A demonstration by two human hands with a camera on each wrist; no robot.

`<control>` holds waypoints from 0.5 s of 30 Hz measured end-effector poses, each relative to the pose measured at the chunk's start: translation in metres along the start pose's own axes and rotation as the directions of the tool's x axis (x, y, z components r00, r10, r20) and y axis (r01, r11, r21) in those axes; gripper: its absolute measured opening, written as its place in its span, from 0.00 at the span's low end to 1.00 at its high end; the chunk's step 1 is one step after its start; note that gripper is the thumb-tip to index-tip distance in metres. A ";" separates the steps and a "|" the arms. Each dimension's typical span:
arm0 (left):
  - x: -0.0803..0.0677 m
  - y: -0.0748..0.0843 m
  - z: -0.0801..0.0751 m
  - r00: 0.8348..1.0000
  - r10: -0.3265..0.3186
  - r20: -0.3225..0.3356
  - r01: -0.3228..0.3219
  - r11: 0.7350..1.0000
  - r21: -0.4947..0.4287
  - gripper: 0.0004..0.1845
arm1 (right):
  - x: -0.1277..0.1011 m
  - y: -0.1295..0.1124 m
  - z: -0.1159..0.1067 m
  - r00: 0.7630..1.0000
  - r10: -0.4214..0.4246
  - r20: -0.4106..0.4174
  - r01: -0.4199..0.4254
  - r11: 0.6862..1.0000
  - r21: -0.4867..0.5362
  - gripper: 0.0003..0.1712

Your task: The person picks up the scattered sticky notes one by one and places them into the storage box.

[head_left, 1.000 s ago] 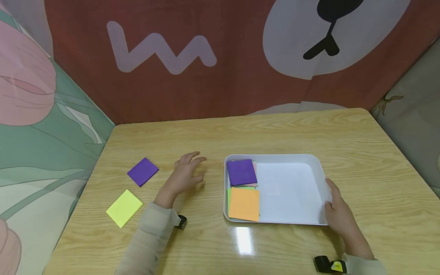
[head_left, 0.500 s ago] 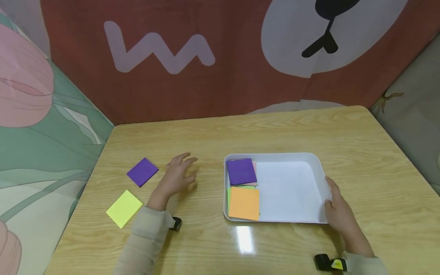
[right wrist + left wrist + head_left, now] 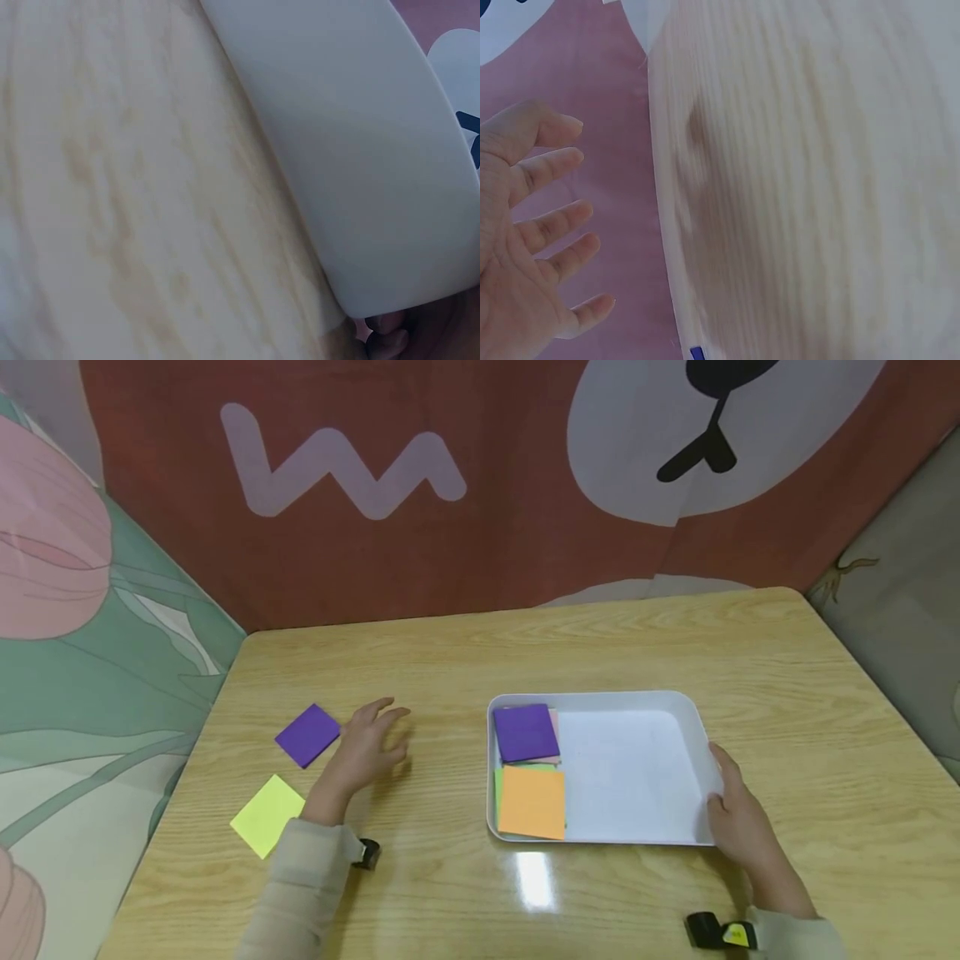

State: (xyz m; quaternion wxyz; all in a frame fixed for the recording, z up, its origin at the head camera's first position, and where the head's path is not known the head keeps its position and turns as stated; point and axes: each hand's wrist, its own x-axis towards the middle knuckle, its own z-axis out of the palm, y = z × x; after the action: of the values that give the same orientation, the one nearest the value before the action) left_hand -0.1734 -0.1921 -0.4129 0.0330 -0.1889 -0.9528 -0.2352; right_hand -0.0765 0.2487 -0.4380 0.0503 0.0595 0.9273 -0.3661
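A white tray [image 3: 637, 777] sits on the wooden table [image 3: 480, 652], with a purple square [image 3: 525, 732] and an orange square [image 3: 532, 802] stacked over other sheets at its left end. My right hand [image 3: 731, 814] grips the tray's right rim; the right wrist view shows the tray wall [image 3: 360, 165] close up. My left hand [image 3: 367, 747] hovers over the table with fingers spread [image 3: 551, 217], holding nothing, just right of a loose purple square [image 3: 307, 735]. A yellow square [image 3: 266, 814] lies near the left forearm.
Patterned fabric walls enclose the table on the left, back and right. The tray's right half is bare white. Black wrist-worn cameras [image 3: 716, 933] sit at both wrists.
My left hand has drifted leftward from near the tray toward the loose purple square. The right hand and the tray have stayed put.
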 end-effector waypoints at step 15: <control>-0.011 -0.017 -0.006 0.997 -0.078 0.020 0.078 0.997 0.004 0.24 | 0.001 -0.001 -0.001 0.999 0.031 0.031 -0.031 1.000 0.001 0.34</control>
State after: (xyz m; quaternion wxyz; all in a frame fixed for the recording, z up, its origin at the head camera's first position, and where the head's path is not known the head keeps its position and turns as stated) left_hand -0.1695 -0.2121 -0.4169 0.0145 -0.1537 -0.9602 -0.2328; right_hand -0.0781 0.2488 -0.4367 0.0701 0.0683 0.9251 -0.3670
